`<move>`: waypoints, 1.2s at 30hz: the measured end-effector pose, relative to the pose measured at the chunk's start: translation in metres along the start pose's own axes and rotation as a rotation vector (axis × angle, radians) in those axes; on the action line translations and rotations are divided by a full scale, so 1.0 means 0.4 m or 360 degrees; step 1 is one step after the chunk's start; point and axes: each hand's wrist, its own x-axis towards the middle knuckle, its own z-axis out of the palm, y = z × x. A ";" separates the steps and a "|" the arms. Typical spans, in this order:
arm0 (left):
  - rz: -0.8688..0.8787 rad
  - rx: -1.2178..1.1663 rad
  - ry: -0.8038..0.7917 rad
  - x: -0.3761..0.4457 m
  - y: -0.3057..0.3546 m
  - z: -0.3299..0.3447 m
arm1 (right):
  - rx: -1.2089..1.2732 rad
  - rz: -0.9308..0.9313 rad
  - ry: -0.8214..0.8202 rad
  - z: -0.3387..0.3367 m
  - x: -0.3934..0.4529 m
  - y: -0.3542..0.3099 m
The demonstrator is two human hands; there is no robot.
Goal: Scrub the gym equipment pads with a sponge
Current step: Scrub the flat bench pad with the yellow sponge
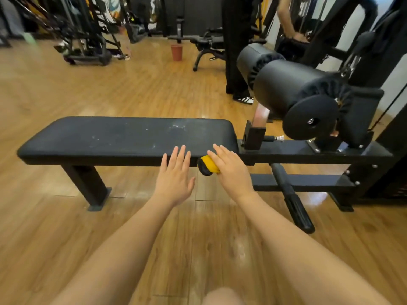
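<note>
Now right hand (231, 170) presses sponge (208, 165), bench pad (110, 137) edge

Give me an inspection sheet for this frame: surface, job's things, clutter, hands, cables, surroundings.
Surface: black bench pad, flat, with pale smudges on top; wooden floor under it.
Job's things: yellow and black sponge at the pad's near edge; two black roller pads on the frame to the right.
Clutter: brown cup on the floor behind.
Hands: left hand flat, fingers straight, at the pad's front edge, holding nothing; right hand over the sponge, fingers straight, pressing it to the edge.
Cables: thin black cable at far right.
Surroundings: other gym machines behind; a standing person's dark trousers.
</note>
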 end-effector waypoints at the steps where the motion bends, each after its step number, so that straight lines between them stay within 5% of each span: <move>1: 0.0029 -0.0017 -0.0013 0.023 0.001 0.007 | -0.0004 -0.0023 0.0003 0.005 0.020 0.005; 13: 0.0019 -0.0229 -0.0261 0.272 -0.115 0.014 | -0.0259 -0.0017 -0.0472 0.028 0.275 0.121; 19: 0.0067 -0.0229 -0.0209 0.297 -0.155 0.197 | 0.0076 0.0390 -0.0541 0.226 0.233 0.111; 29: 0.0101 -0.0331 -0.0141 0.300 -0.157 0.205 | -0.0005 0.1202 -0.0697 0.219 0.287 -0.003; 32: 0.0095 -0.0324 -0.0052 0.298 -0.153 0.216 | 0.0098 0.0973 -0.0608 0.231 0.287 0.035; 36: 0.0039 -0.0305 -0.0076 0.297 -0.147 0.207 | 0.0391 0.0584 -0.0869 0.170 0.283 0.136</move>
